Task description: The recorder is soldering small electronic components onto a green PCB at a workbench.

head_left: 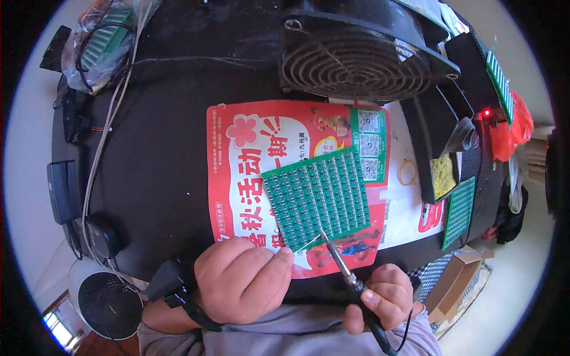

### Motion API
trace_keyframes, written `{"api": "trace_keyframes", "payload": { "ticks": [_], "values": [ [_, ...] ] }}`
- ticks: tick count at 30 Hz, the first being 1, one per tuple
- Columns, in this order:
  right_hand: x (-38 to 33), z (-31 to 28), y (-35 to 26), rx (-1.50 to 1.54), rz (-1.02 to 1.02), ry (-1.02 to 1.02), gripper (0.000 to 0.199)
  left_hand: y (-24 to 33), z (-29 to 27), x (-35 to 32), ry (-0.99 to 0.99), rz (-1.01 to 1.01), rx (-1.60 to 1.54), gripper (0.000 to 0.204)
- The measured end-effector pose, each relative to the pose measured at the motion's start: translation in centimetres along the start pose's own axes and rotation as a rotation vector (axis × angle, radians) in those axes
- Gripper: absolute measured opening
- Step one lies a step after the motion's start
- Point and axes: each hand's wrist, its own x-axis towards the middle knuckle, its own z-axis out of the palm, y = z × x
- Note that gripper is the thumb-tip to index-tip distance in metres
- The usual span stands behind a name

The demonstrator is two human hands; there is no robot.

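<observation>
At the far left, one black power adapter lies on the dark table, below one clear bag holding green boards too overlapped to count; a pale cable runs past both. The left hand pinches one thin wire over the circuit board, which lies mid-table, hiding part of a red poster. One black fan stands beyond it. The right hand wraps one soldering iron, its tip near the wire's end; contact is unclear. Rightward come one rubber band, one yellow sponge, two more boards and one red bag.
</observation>
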Motion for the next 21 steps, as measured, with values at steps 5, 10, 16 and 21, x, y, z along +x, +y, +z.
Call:
{"api": "trace_keyframes", "payload": {
  "ticks": [5,10,16,21],
  "values": [
    [-0.21,0.1,0.07,0.019,0.015,0.014,0.026,-0.04,-0.08,0.0,-0.029,0.011,0.005,0.016],
    [-0.43,-0.02,0.2,0.016,-0.017,0.012,0.025,0.03,-0.12,-0.06,-0.032,0.006,0.007,0.017],
    [-0.29,0.25,0.25,-0.004,-0.025,0.028,0.022,0.06,-0.11,-0.15,-0.037,0.009,0.013,0.017],
    [-0.39,0.35,0.14,-0.008,-0.021,0.059,0.023,0.06,-0.13,0.07,-0.037,0.012,0.003,0.017]
  ]
}}
